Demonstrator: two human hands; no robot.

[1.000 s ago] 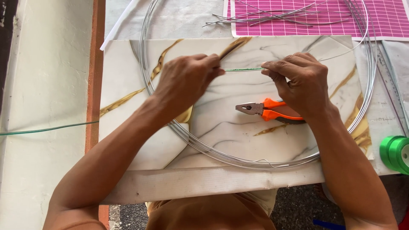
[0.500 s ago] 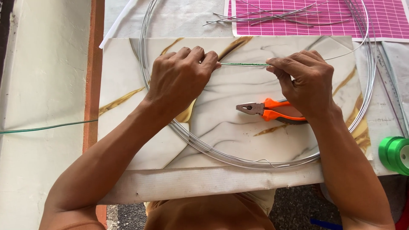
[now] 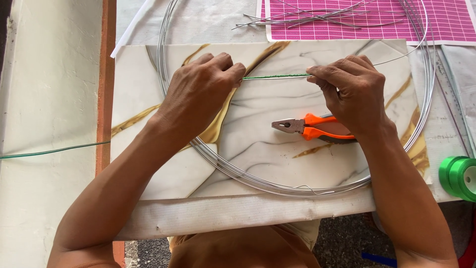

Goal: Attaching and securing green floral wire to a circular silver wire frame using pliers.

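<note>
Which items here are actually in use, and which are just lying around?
In use:
- green wire, held taut between left hand and right hand

Lying about:
- orange pliers on the marble board
- coil of bare wire
- cut wire pieces on the pink mat
- green ribbon roll

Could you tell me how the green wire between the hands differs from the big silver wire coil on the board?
The green wire is straight and held taut by the left hand and right hand; the silver wire coil lies loose in a wide ring. One is green, the other bare grey. Both are thin.
</note>
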